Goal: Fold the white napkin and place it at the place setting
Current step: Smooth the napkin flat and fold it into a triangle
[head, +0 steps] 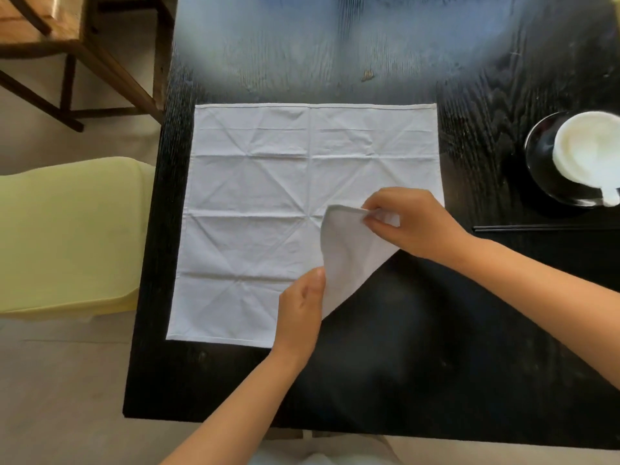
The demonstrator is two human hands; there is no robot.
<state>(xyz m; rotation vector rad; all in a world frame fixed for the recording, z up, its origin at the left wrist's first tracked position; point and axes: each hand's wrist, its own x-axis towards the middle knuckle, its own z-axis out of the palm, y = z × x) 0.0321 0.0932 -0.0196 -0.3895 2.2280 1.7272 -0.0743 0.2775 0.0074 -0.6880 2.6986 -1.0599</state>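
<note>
A creased white napkin point(268, 196) lies spread flat on the black wooden table point(419, 347). Its near right corner is folded up and over toward the middle. My right hand point(412, 223) pinches the tip of that lifted corner between thumb and fingers. My left hand point(302, 310) rests on the fold line at the napkin's near edge, fingers curled against the cloth. The place setting is at the right edge: a white bowl point(590, 149) with a spoon handle on a black plate point(540, 162), and black chopsticks point(543, 227) lying in front of it.
A pale yellow-green cushioned seat point(67, 236) stands left of the table. A wooden chair point(67, 45) is at the far left. The table's far part glares with reflected light.
</note>
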